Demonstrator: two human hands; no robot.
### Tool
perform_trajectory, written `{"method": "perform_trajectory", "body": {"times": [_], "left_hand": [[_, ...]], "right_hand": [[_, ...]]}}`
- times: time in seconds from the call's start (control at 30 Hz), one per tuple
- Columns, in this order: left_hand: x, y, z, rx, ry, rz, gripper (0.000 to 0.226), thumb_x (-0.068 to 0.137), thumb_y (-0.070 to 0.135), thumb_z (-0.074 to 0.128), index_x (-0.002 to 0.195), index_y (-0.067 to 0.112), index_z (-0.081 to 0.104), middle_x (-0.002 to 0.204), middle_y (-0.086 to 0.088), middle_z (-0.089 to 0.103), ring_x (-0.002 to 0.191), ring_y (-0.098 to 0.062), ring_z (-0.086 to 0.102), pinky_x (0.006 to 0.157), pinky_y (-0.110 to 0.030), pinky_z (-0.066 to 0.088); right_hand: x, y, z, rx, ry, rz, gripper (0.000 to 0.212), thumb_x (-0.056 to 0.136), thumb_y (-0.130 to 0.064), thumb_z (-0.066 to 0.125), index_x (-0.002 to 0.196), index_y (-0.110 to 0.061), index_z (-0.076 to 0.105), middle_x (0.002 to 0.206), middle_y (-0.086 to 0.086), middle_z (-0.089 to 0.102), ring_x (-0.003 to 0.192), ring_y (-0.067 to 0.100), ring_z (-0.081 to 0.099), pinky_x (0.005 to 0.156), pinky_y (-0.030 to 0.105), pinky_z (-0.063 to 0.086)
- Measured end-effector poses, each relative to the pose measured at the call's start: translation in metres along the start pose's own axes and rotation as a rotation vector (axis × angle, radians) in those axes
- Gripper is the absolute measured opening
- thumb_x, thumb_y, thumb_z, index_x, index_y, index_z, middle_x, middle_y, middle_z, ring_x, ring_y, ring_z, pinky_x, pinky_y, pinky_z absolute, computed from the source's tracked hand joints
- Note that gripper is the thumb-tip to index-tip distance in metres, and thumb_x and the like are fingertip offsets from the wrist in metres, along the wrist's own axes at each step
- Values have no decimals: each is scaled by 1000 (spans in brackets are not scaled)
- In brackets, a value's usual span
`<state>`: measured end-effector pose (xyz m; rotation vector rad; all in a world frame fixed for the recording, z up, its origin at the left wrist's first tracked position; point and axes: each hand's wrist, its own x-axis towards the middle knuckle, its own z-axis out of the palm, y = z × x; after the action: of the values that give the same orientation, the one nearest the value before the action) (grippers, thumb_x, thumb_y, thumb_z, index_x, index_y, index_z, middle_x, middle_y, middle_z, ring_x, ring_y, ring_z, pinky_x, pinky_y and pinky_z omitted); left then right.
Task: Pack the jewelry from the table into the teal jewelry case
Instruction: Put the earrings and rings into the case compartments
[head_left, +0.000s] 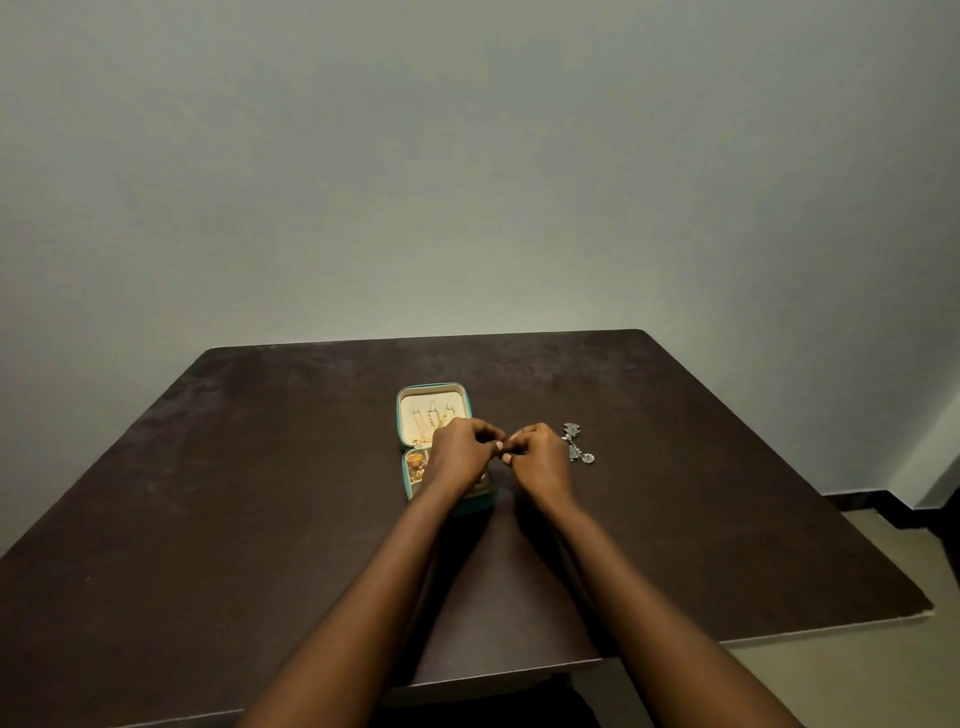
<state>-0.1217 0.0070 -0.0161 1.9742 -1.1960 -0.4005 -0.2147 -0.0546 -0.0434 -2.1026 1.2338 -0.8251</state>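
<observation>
Where both forearms reached over the dark desk (260, 493), the left hand (462, 451) and right hand (537, 453) met fingertip to fingertip, fingers curled. Anything pinched between them was too small to tell. The teal jewelry case (434, 387) lay open, partly under the left hand, with gold pieces (431, 418) inside. Silver jewelry (577, 441) lay just beside the right hand.

Dark brown worktop (260, 467) with a matt, faintly mottled finish, teal jewelry case (470, 402) lined in smooth cream padding, glinting gold-toned metal pieces (415, 465) inside, silvery metal jewelry (576, 441) with a dull sheen, wall (467, 156) painted matt.
</observation>
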Motion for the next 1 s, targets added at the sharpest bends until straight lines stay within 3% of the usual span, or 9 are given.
{"method": "perform_trajectory", "body": {"times": [0.23, 0.43, 0.63, 0.8, 1.0], "left_hand": [[9, 16, 40, 32, -117, 35, 23, 85, 11, 64, 107, 13, 71, 110, -6, 70, 107, -16, 62, 88, -19, 43], [12, 27, 69, 185, -164, 3, 24, 85, 11, 54, 105, 6, 67, 110, -19, 65, 106, -35, 59, 85, -34, 48], [11, 24, 83, 231, -120, 26, 24, 86, 12, 47, 101, 7, 65, 106, -21, 61, 101, -38, 58, 82, -40, 49], [16, 20, 82, 200, -101, 24, 23, 87, 14, 50, 103, 8, 67, 106, -18, 66, 102, -36, 60, 81, -39, 49], [15, 23, 81, 148, -73, 29, 23, 87, 14, 52, 104, 8, 68, 107, -18, 66, 105, -35, 59, 84, -37, 48]], "right_hand": [[11, 46, -24, -3, 113, 197, 15, 82, -4, 63, 92, -5, 74, 103, 13, 70, 98, 24, 63, 79, 24, 45], [33, 77, -44, 48, 165, 370, 12, 79, -9, 67, 87, -11, 75, 100, 12, 72, 97, 25, 65, 85, 29, 48], [55, 81, -45, 47, 170, 306, 12, 81, -8, 66, 92, -10, 72, 99, 11, 71, 98, 24, 65, 86, 30, 48], [69, 81, -37, -80, 43, 156, 23, 84, -10, 64, 106, -7, 70, 107, 12, 70, 103, 24, 64, 89, 29, 47], [77, 84, -33, -108, 36, 108, 15, 84, -11, 61, 92, -6, 73, 96, 13, 72, 96, 25, 65, 78, 26, 46]]}}
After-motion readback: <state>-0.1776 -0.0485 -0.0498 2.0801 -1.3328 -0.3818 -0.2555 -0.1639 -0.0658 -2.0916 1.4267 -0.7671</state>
